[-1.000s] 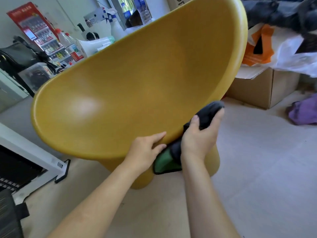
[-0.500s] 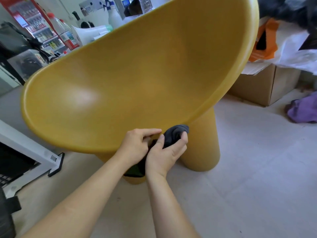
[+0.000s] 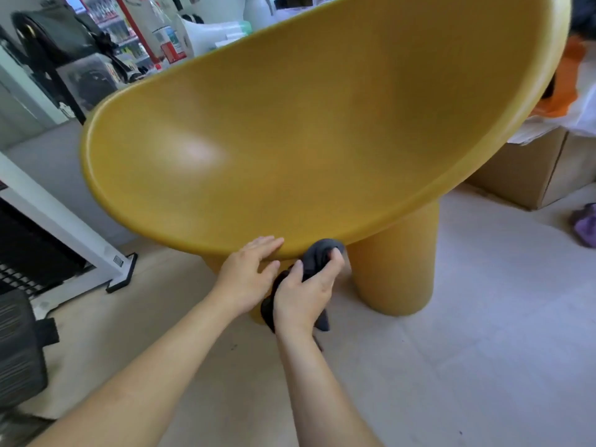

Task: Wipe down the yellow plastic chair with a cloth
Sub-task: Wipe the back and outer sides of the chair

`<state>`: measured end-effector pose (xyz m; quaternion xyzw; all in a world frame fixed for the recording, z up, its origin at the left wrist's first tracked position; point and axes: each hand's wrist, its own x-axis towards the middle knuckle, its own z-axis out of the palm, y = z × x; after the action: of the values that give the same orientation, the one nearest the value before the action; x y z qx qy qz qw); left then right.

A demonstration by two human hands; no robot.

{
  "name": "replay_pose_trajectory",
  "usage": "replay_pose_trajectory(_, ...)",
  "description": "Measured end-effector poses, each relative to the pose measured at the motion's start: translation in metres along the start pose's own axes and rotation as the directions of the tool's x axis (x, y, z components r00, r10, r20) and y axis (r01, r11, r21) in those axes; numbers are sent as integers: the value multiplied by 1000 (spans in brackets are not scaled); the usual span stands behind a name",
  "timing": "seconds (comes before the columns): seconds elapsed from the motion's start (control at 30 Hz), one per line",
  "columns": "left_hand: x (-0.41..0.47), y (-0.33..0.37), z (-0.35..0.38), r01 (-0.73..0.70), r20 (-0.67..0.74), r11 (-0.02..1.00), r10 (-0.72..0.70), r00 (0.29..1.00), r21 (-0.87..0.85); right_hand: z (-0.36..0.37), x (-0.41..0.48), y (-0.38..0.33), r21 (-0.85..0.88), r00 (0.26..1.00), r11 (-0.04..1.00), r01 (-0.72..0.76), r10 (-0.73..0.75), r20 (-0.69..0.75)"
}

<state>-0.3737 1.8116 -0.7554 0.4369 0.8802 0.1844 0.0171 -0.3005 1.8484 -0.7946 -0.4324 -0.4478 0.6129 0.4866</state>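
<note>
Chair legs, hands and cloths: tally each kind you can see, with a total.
Chair legs in view: 3, the thick right one and two partly hidden ones
Hands: 2, left hand and right hand
Cloths: 1, dark cloth
Total: 6

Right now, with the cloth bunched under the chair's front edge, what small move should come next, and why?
Probably slide the right hand and its dark cloth sideways along the chair rim's underside. The cloth presses just below the rim, and the left hand rests flat on the edge, steadying it.
</note>
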Motion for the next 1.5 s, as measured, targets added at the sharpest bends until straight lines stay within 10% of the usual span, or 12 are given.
replay_pose_trajectory(0.17, -29, -2, -20, -3, 118, 986, 23, 993, -169, -15, 5, -6, -20, 876, 995, -102, 99, 471)
replay_pose_trajectory(0.3, -50, -10, -51, 239, 226, 756, -124, 966, -609, -32, 27, -40, -97, 467, 994, -45, 107, 878)
replay_pose_trajectory(0.43, -60, -19, -65, 401, 393, 629, -162, 905, -666, -45, 33, -57, -224, 173, 971, -81, 235, 957)
replay_pose_trajectory(0.63, -69, -41, -91, 277, 355, 812, -93, 930, -513, -49, 38, -80, -127, 398, 987, 100, 77, 914)
replay_pose_trajectory(0.8, -79, -54, -109, 321, 381, 595, -28, 924, -737, -31, 22, -70, -141, 636, 975, -171, 219, 740)
replay_pose_trajectory(0.9, -81, -55, -111, 342, 363, 368, -13, 932, -865, -18, 3, -53, -175, 629, 939, -295, 329, 704)
replay_pose_trajectory(0.97, -82, -56, -110, 334, 354, 411, -29, 935, -848, -12, -5, -48, -221, 622, 963, -154, 269, 735)
replay_pose_trajectory(1.03, -85, -62, -115, 333, 381, 580, -43, 924, -743, -8, -9, -51, -288, 546, 954, 88, 195, 814)
replay_pose_trajectory(1.13, -90, -81, -122, 267, 543, 883, -18, 840, -385, -5, -6, -63, -357, 191, 854, 378, 305, 933)
replay_pose_trajectory(1.23, -101, -104, -114, 204, 636, 968, -65, 769, -147, 2, -10, -66, -380, 14, 655, 653, 492, 871)
replay_pose_trajectory(1.37, -104, -144, -100, -42, 130, 982, 17, 991, 187, 18, -31, -45, -373, 105, 721, 584, 388, 916)
replay_pose_trajectory(1.5, -104, -154, -63, 130, -452, 987, -157, 878, -90, 35, -42, -36, -367, 241, 810, 457, 284, 928)
